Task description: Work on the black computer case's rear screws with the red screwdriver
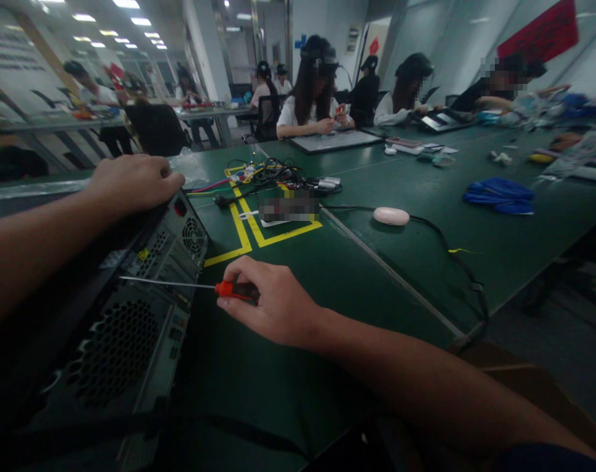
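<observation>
A desktop computer case (113, 351) stands at the left, its metal back panel with round vents and ports turned toward the right. My left hand (133, 178) lies across the top of the case, its fingers curled at the edge near the back panel. In my right hand (285, 305) is a screwdriver (225, 289) with a red and black handle, gripped between thumb and fingers. Its long thin shaft points left, level, and the tip is over the back panel near the case's side edge. Whether the tip touches a screw I cannot tell.
Beyond the case lie tangled cables (278, 174) and a blurred-out item (288, 206) within yellow tape. A pale pink oval device (391, 216) sits by a black cord (438, 229). Blue cloth-like bundle (499, 195) lies farther right. Several people work across the green table (376, 275).
</observation>
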`<state>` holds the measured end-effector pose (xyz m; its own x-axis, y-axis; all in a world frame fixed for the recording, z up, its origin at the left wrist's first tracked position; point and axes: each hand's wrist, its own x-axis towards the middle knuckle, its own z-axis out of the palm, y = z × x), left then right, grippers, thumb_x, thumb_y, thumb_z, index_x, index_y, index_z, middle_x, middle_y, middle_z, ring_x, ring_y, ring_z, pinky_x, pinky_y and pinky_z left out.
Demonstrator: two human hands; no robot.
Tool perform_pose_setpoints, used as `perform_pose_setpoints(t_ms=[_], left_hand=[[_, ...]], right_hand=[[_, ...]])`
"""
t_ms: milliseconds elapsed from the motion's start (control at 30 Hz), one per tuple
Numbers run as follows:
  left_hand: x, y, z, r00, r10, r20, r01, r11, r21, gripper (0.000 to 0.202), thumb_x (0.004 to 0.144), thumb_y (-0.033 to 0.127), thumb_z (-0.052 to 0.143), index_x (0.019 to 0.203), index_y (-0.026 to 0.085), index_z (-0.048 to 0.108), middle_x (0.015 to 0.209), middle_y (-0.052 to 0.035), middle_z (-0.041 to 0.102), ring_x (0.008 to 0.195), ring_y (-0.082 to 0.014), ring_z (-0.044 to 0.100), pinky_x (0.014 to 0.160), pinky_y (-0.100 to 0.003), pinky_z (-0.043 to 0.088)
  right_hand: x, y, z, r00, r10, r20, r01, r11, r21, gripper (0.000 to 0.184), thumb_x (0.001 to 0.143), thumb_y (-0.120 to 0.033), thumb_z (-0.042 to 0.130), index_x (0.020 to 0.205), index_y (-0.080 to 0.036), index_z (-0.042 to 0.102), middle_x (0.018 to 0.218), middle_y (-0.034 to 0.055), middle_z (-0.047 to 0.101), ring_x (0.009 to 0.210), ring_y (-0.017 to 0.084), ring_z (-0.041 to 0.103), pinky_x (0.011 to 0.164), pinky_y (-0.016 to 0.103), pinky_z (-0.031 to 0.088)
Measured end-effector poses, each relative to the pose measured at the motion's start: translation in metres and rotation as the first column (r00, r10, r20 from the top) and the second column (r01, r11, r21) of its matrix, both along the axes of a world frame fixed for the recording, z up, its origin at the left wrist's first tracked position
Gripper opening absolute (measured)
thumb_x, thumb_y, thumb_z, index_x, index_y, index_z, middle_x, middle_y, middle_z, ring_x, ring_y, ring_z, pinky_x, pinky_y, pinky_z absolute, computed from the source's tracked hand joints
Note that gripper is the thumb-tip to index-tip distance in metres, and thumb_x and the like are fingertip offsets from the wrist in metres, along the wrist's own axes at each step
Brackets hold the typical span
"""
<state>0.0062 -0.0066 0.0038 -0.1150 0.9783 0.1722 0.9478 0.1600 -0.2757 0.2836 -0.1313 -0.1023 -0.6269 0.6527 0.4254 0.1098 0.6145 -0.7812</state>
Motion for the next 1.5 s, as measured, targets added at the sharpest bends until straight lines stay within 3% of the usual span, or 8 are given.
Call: perform_pose_setpoints(t_ms=[900, 1167, 1500], left_hand=[[-0.0005, 0.0003, -0.0002, 0.999, -0.006, 0.036, 0.006, 1.000, 0.021, 0.072, 0.095, 0.057, 0.026, 0.126, 0.012, 0.072, 0.136, -0.0265, 0.069, 0.126, -0.0458, 0.065, 0.099, -0.060, 0.053], [0.0009, -0.0004, 0.0003, 1.000, -0.023, 0.016, 0.023, 1.000, 0.015, 0.071, 0.096, 0.054, 0.025, 0.122, 0.008, 0.072, 0.135, -0.0292, 0.069, 0.125, -0.0498, 0.065, 0.097, -0.062, 0.054], [-0.0016, 0.0012, -0.0012, 1.000, -0.002, 0.012, 0.002, 1.000, 0.023, 0.069, 0.097, 0.055, 0.025, 0.124, 0.011, 0.071, 0.138, -0.0247, 0.069, 0.127, -0.0437, 0.065, 0.102, -0.058, 0.053]], right_hand=[[0.0003, -0.0005, 0.0012, 1.000, -0.011, -0.009, 0.011, 1.000, 0.012, 0.016, 0.099, -0.034, 0.069, 0.106, -0.022, 0.060, 0.099, 0.0023, 0.072, 0.086, 0.017, 0.068, 0.079, 0.030, 0.053], [0.0001, 0.0002, 0.0004, 1.000, -0.008, -0.017, 0.008, 1.000, 0.015, 0.018, 0.099, -0.035, 0.069, 0.107, -0.022, 0.060, 0.099, 0.0022, 0.071, 0.087, 0.017, 0.068, 0.079, 0.030, 0.053], [-0.0001, -0.0001, 0.0009, 1.000, -0.008, -0.012, 0.008, 1.000, 0.025, 0.017, 0.099, -0.035, 0.069, 0.106, -0.021, 0.061, 0.098, 0.0022, 0.071, 0.086, 0.017, 0.068, 0.078, 0.029, 0.051]])
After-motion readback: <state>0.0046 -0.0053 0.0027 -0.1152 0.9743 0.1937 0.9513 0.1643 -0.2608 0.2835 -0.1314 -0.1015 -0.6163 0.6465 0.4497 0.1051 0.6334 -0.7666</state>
